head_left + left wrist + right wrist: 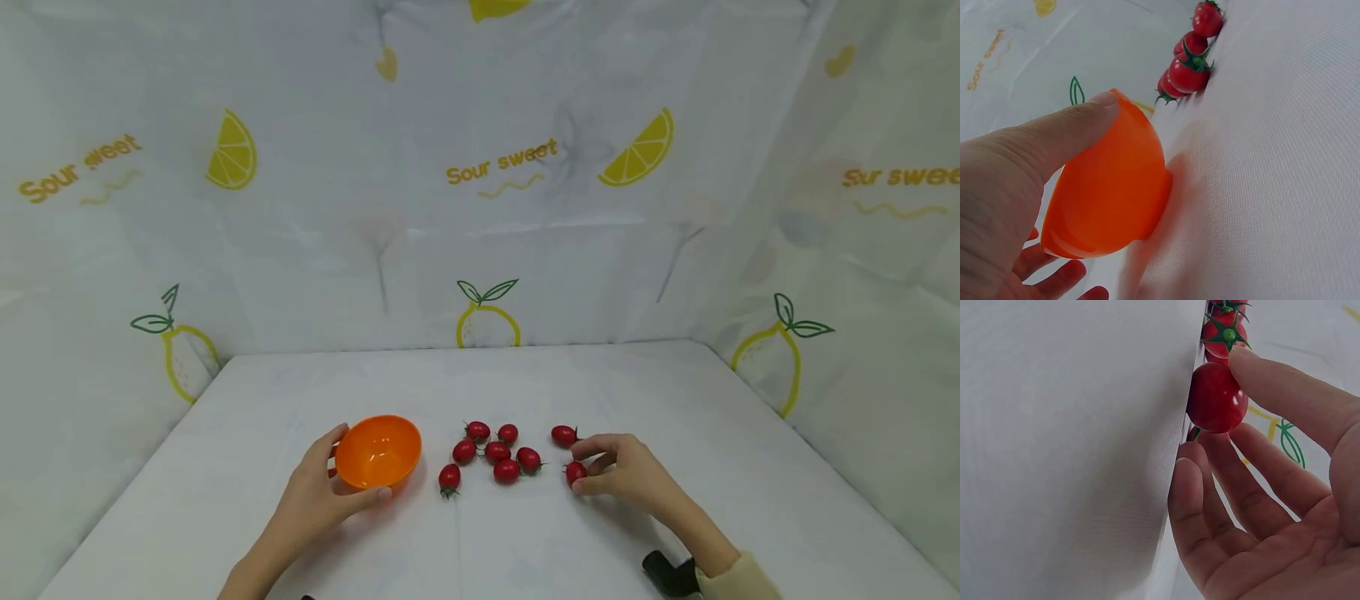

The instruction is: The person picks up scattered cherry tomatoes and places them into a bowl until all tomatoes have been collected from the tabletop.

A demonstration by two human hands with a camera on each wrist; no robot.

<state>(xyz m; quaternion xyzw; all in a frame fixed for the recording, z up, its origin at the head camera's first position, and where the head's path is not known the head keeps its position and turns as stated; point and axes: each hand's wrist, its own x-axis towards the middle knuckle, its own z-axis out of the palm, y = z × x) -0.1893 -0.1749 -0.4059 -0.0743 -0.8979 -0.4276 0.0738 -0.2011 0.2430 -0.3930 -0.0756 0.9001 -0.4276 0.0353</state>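
My left hand (315, 492) holds a small orange bowl (378, 452) on the left of the table, thumb along the near rim and fingers round its left side. Upright on the white cloth, the bowl (1110, 181) shows a glossy bare inside. To the right, my right hand (633, 475) pinches a red cherry tomato (575, 472) between thumb and fingers, down at the table surface. In the right wrist view the thumb touches one side of this tomato (1216, 397) and fingertips lie at the other. Another cherry tomato (563, 436) lies just beyond that hand.
Between the hands several cherry tomatoes (497, 452) with green stems lie in a loose group. One tomato (449, 477) sits nearest the bowl. A white cloth (480, 550) covers the table; lemon-printed sheets (315, 250) hang behind and at the sides. A black object (670, 575) is by the right wrist.
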